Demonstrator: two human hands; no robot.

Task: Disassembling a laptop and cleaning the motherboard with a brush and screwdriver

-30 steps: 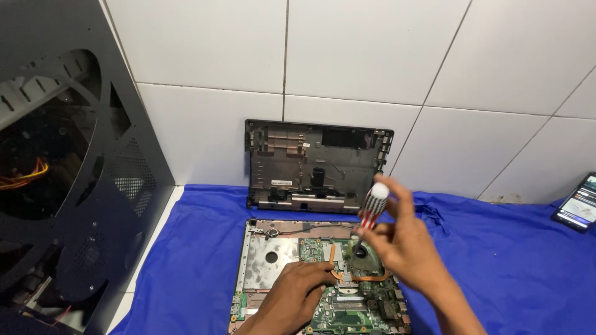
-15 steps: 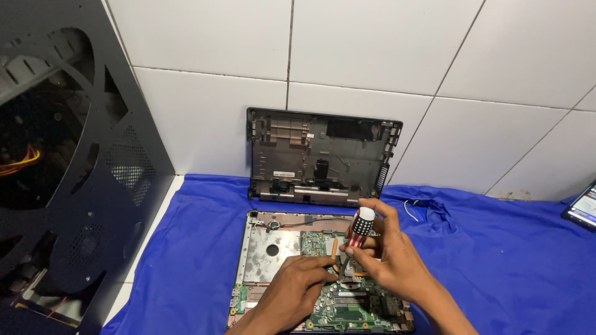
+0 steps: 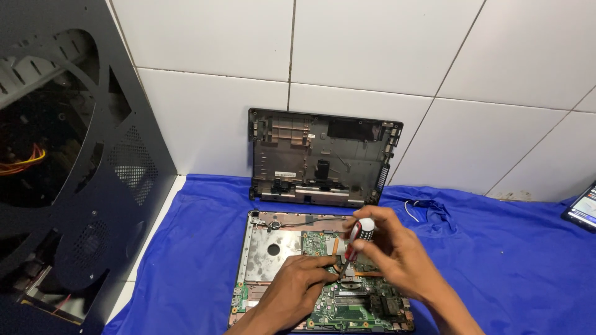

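1. Green circuit board (image 3: 347, 298) lies exposed in the opened laptop base (image 3: 264, 254), which sits on the blue cloth (image 3: 509, 260) near its front edge, roughly mid-width. Copper heat pipe (image 3: 372, 273) crosses the board under my hands.

2. Right hand (image 3: 397, 254) is closed round a red-and-white-handled screwdriver (image 3: 359, 236), fingers wrapped on the handle, tip angled down onto the board near the heat pipe. The grip looks firm.

3. Change noted: a second ago the screwdriver was raised above the base, its handle clear against the leaning cover; half a second ago it was lower; now it is down at the board. I judge the tool has gone from carry to contact, so the work is at a fastener by the cooling parts. The exact screw is hidden by my fingers.

4. Left hand (image 3: 298, 288) rests flat on the board just beside the tip, fingers curled towards it, steadying or pinching something small; I cannot tell whether it holds anything. It has stayed near the same spot across the frames.

5. Bottom cover (image 3: 323, 161), black plastic, leans upright against the white tiled wall (image 3: 205, 62) at the cloth's rear edge, well apart from my hands.

6. Black perforated computer case (image 3: 81, 186) stands at the left edge; loose thin cable (image 3: 413, 208) lies right of the base; a phone (image 3: 583, 208) sits at the far right edge.
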